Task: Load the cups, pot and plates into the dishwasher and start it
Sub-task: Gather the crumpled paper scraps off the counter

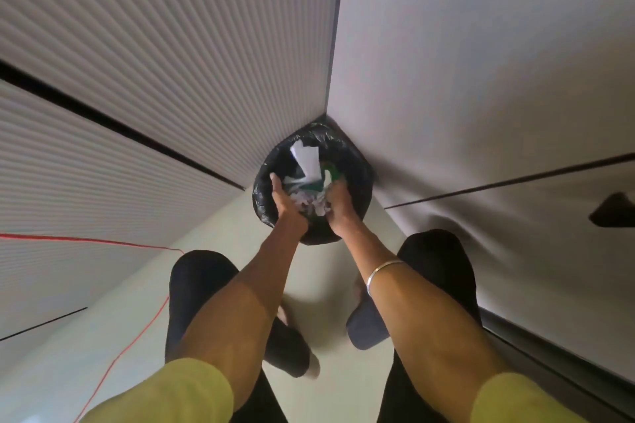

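Both the left hand [287, 203] and right hand [338, 206] curl around something blurred over the floor-corner bin [357, 168]; its handling can't be judged.

No readable text or labels.

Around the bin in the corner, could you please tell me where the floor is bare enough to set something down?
The bin sits tight in the corner, both hands over its rubbish. Bare floor lies to its left, bordered by the ribbed panel and the red cord. A narrow strip lies to its right, along the smooth panel. Between the feet it is crowded.
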`<action>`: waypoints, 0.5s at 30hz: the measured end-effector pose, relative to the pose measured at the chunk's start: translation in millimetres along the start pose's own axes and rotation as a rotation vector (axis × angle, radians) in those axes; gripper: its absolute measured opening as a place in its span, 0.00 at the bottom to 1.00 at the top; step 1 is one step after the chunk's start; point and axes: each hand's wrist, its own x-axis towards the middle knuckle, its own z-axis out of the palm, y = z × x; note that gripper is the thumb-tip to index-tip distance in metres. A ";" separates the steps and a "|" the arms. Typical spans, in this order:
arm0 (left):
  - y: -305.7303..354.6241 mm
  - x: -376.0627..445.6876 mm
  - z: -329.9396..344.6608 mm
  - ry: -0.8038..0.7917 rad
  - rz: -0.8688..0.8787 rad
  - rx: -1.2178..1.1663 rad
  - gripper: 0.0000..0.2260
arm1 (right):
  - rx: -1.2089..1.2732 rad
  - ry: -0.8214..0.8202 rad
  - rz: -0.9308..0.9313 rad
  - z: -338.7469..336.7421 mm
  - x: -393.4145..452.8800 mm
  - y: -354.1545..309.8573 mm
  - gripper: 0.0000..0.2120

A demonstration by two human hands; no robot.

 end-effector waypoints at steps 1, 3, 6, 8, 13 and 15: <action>2.6 0.5 -2.2 -0.007 -0.024 -0.037 0.38 | 0.031 -0.006 0.027 -3.2 4.0 3.0 0.18; 7.4 -9.9 -3.1 -0.007 -0.048 -0.011 0.39 | 0.063 0.037 0.099 -12.2 2.0 4.5 0.19; 10.2 -40.9 -0.9 0.009 -0.020 0.085 0.37 | 0.110 0.090 0.178 -20.0 -19.5 -4.6 0.11; 12.1 -61.1 -1.6 0.022 -0.008 0.118 0.37 | 0.090 0.108 0.214 -17.3 -42.5 -16.6 0.13; 23.9 -118.3 2.9 0.057 0.000 0.228 0.42 | -0.090 0.096 0.193 -4.4 -106.5 -57.0 0.16; 31.5 -156.8 10.6 0.048 0.001 0.310 0.38 | -0.212 0.120 0.163 -4.1 -117.6 -67.6 0.17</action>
